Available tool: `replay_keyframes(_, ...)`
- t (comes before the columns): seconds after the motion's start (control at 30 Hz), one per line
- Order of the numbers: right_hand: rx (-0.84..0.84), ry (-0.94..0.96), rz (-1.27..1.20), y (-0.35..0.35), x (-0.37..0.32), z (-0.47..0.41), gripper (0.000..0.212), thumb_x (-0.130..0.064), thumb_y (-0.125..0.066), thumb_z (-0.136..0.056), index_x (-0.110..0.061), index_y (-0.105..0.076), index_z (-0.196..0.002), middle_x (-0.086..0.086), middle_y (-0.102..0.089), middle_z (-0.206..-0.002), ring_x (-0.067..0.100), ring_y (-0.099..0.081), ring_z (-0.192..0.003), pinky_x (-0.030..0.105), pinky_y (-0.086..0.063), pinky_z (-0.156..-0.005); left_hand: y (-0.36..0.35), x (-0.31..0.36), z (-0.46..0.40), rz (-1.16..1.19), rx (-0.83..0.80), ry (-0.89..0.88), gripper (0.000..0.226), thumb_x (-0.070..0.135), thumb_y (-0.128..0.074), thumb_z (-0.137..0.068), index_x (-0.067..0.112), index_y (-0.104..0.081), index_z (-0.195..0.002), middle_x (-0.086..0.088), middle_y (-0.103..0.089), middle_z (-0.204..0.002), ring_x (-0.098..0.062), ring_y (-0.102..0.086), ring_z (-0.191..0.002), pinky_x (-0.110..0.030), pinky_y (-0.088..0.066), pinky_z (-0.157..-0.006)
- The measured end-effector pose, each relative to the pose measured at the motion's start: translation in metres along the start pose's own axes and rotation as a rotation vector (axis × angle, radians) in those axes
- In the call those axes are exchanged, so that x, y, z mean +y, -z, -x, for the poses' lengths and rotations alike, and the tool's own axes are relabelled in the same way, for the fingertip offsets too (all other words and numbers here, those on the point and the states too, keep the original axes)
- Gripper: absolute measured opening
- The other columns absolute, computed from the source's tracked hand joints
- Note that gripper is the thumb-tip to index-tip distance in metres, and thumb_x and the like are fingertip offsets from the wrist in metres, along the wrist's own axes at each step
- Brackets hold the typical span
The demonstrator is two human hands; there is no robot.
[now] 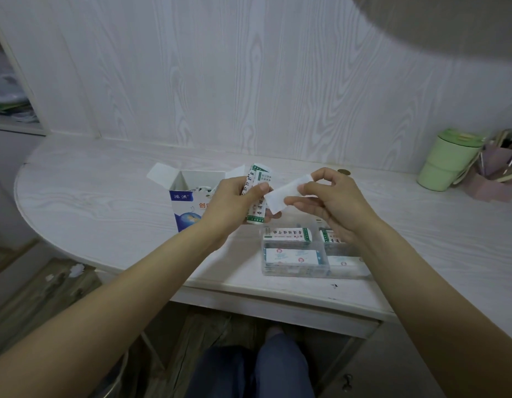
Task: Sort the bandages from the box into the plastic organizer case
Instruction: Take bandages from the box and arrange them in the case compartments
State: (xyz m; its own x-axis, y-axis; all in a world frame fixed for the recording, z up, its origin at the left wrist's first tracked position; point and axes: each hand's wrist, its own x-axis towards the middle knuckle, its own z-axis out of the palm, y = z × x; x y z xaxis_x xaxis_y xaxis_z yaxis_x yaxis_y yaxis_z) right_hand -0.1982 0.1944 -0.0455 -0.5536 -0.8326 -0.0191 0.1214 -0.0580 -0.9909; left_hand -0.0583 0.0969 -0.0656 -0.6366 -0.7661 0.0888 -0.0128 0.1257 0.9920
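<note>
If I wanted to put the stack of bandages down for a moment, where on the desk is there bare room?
Bare desk lies left of the box, out to the curved edge. Another patch runs right of the organizer, in front of the green cup. The middle is crowded: box, organizer, the left hand gripping the stack and the right hand pinching one bandage.

head view | worn on head | faces forward and down | close above desk (pixel 105 196) | single view
</note>
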Motion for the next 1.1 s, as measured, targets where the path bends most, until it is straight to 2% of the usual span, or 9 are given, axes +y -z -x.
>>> replay_keyframes(0.1, -0.060, -0.005, -0.010, 0.004, -0.001, -0.006, 0.009, 0.002, -0.055, -0.089, -0.002, -0.060, -0.083, 0.016, -0.069, -0.077, 0.025, -0.071, -0.078, 0.022, -0.057, -0.066, 0.001, 0.000, 0.000, -0.025, 0.009, -0.043, 0.013, 0.014, -0.052, -0.096, 0.008, -0.061, -0.090, -0.010, -0.069, -0.081, -0.020, -0.071, -0.065, -0.033, -0.058, -0.067)
replay_keyframes(0.2, -0.080, -0.051, 0.067, 0.008, -0.001, -0.010, 0.020, -0.012, -0.056, -0.092, 0.000, -0.065, -0.078, 0.017, -0.069, -0.080, 0.021, -0.070, -0.074, 0.020, -0.057, -0.067, 0.002, -0.005, -0.002, -0.143, 0.035, -0.103, 0.014, 0.015, -0.051, -0.096, 0.004, -0.061, -0.094, -0.006, -0.070, -0.080, -0.019, -0.071, -0.067, -0.033, -0.058, -0.067)
replay_keyframes(0.3, -0.047, 0.009, 0.282, 0.010, 0.002, -0.014, 0.006, 0.000, -0.062, -0.087, -0.002, -0.064, -0.083, 0.016, -0.068, -0.086, 0.016, -0.069, -0.074, 0.017, -0.056, -0.068, 0.002, -0.008, -0.004, -0.218, 0.035, -0.132, 0.017, 0.015, -0.050, -0.097, 0.000, -0.059, -0.099, -0.006, -0.070, -0.081, -0.013, -0.069, -0.060, -0.032, -0.057, -0.064)
replay_keyframes(0.53, 0.051, 0.110, 0.615, 0.013, 0.010, -0.029, 0.017, 0.004, -0.067, -0.081, -0.013, -0.068, -0.083, 0.006, -0.066, -0.091, 0.016, -0.066, -0.080, 0.025, -0.058, -0.075, 0.004, -0.016, -0.009, -0.547, -0.009, -0.206, 0.026, 0.021, -0.044, -0.100, -0.002, -0.055, -0.094, 0.004, -0.067, -0.085, -0.007, -0.062, -0.051, -0.021, -0.045, -0.048)
replay_keyframes(0.6, 0.107, 0.139, 0.737, 0.009, 0.015, -0.033, 0.018, 0.003, -0.065, -0.081, -0.014, -0.069, -0.080, 0.006, -0.067, -0.090, 0.019, -0.066, -0.075, 0.030, -0.058, -0.073, 0.005, -0.018, -0.012, -0.628, -0.018, -0.223, 0.027, 0.023, -0.042, -0.101, 0.001, -0.054, -0.089, 0.003, -0.068, -0.088, -0.010, -0.064, -0.055, -0.013, -0.041, -0.048)
replay_keyframes(0.73, 0.072, 0.154, 0.970, -0.003, 0.024, -0.038, 0.018, 0.003, -0.063, -0.082, -0.013, -0.069, -0.082, 0.006, -0.065, -0.090, 0.012, -0.060, -0.070, 0.017, -0.049, -0.059, 0.008, -0.021, -0.014, -0.675, -0.043, -0.218, 0.029, 0.024, -0.040, -0.101, 0.002, -0.057, -0.093, -0.001, -0.069, -0.094, -0.017, -0.067, -0.062, -0.012, -0.042, -0.050)
replay_keyframes(0.8, 0.041, 0.128, 1.018, -0.008, 0.029, -0.042, 0.017, 0.003, -0.064, -0.083, -0.013, -0.070, -0.084, 0.006, -0.064, -0.094, 0.012, -0.059, -0.071, 0.017, -0.049, -0.060, 0.008, -0.023, -0.016, -0.683, -0.041, -0.209, 0.030, 0.024, -0.040, -0.101, 0.000, -0.057, -0.094, -0.002, -0.069, -0.094, -0.017, -0.068, -0.063, -0.011, -0.040, -0.047)
replay_keyframes(0.93, -0.019, 0.091, 1.071, -0.013, 0.037, -0.046, 0.012, -0.001, -0.067, -0.083, -0.011, -0.072, -0.089, 0.004, -0.061, -0.089, 0.012, -0.057, -0.075, 0.015, -0.042, -0.054, 0.008, -0.025, -0.019, -0.733, -0.060, -0.216, 0.030, 0.021, -0.040, -0.101, 0.012, -0.050, -0.074, -0.004, -0.068, -0.095, -0.010, -0.066, -0.057, -0.008, -0.041, -0.057)
replay_keyframes(1.1, -0.070, 0.086, 1.240, -0.014, 0.039, -0.050, 0.013, -0.006, -0.066, -0.085, -0.015, -0.075, -0.088, -0.002, -0.065, -0.079, 0.017, -0.062, -0.078, 0.035, -0.054, -0.075, 0.009, -0.028, -0.018, -0.742, -0.079, -0.226, 0.034, 0.018, -0.040, -0.101, 0.018, -0.044, -0.067, -0.004, -0.066, -0.095, -0.003, -0.062, -0.048, -0.006, -0.040, -0.054)
